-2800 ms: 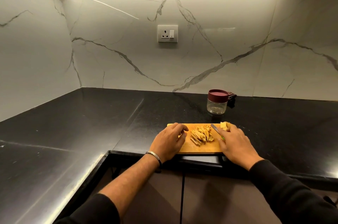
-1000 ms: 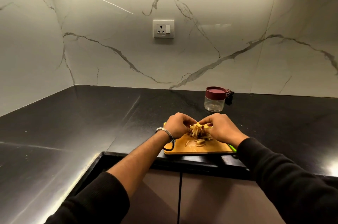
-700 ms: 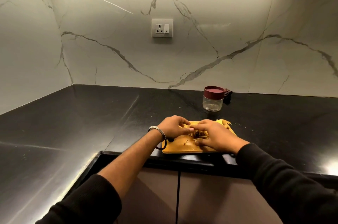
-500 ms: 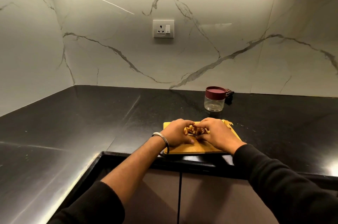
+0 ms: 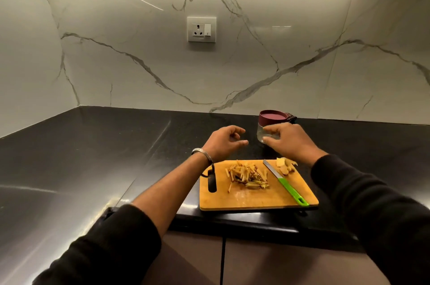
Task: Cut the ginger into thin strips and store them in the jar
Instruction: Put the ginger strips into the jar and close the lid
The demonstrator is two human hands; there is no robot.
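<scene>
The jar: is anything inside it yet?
The jar looks empty through its clear wall, lid on. The right hand covers its lower right side. Ginger strips remain on the cutting board.

Black polished countertop (image 5: pixel 97 145), L-shaped, wraps the left corner. White marble-look backsplash (image 5: pixel 302 40) with grey veining. White socket plate (image 5: pixel 201 29) with switch on the back wall. Small dark object (image 5: pixel 290 117) against the wall, mostly hidden, can't identify. Brown cabinet doors (image 5: pixel 256 261) under the counter edge.
</scene>
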